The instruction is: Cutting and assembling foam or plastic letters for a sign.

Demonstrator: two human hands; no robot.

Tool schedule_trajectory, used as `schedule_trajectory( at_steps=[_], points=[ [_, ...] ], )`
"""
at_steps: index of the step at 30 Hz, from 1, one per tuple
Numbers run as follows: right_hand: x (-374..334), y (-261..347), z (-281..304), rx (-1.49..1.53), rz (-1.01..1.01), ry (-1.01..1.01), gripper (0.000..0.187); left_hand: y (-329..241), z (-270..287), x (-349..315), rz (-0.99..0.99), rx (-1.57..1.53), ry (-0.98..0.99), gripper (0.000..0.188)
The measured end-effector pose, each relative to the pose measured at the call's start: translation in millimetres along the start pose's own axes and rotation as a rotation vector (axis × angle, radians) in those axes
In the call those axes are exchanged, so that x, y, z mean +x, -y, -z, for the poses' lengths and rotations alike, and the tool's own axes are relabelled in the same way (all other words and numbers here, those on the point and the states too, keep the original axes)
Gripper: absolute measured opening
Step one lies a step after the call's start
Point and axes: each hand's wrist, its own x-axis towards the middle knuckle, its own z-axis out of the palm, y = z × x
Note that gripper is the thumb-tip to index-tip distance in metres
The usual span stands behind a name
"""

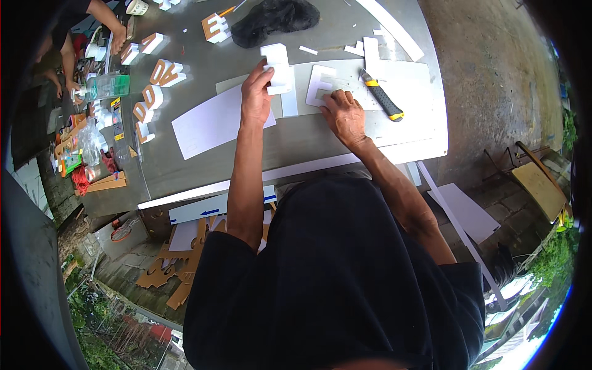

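My left hand grips a white raised block letter, thumb on its near side, above the table. My right hand is lowered to the white sheet, its fingers bent and its thumb and forefinger at the lower right corner of a flat white E-shaped cutout. Its fingertips are partly hidden. Just right of that hand lies a black and yellow utility knife on the white sheet. A narrow pale strip extends below the block letter.
Several white-sided block letters with orange-brown faces stand on the left of the metal table. A black plastic bag lies at the back. Another person's hand rests at the far left, near a green-and-clear container.
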Motion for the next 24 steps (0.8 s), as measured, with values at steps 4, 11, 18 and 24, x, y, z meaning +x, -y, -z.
schedule_trajectory(
  at_steps=[4,11,18,24],
  points=[
    [1,1,-4,0.021,-0.052,-0.047,0.022,-8,30,-30,0.151,-0.640,0.215,0.054],
    [11,0,-1,0.060,-0.330,0.057,0.025,-14,57,-64,0.140,-0.654,0.167,0.059],
    [13,34,35,0.644,-0.678,0.046,0.024,-25,72,-72,0.141,-0.336,0.091,0.041],
    [7,103,63,0.378,-0.434,-0.055,0.024,-21,57,-79,0.179,-0.159,0.224,0.051]
  ],
)
